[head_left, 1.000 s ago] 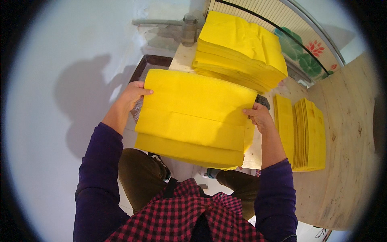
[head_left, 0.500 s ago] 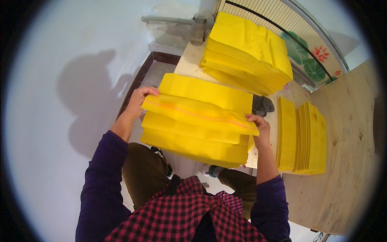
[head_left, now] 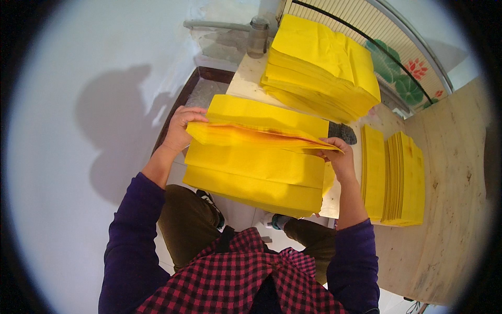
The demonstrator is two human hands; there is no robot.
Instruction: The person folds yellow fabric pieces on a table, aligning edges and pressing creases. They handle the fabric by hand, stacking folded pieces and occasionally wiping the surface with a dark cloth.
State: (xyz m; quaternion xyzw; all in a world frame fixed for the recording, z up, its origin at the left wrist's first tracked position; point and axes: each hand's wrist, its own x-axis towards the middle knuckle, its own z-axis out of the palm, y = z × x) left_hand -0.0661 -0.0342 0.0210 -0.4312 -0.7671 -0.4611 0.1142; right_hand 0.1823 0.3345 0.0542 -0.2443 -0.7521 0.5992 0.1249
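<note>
Between my hands is a folded bundle of yellow paper [head_left: 251, 135], its layered edges facing up and slightly parted, with an orange tint inside. My left hand [head_left: 181, 127] grips its left end, fingers over the top. At the right end my right hand [head_left: 337, 154] pinches the bundle, thumb and fingers closed around the corner. Under and behind the bundle lies a larger stack of yellow paper [head_left: 253, 183] in stepped layers; what supports it is hidden.
A tall pile of yellow sheets [head_left: 324, 57] sits on the wooden table [head_left: 251, 78]. Folded yellow bundles [head_left: 402, 178] stand at the right. Beside the pile are a clear jar [head_left: 258, 37] and a dark crumpled thing [head_left: 341, 133]. A white wall [head_left: 63, 172] rises at left.
The bundle has tipped so its layered edges now face up instead of its flat side with the orange line. My right hand has risen a little and turned inward.
</note>
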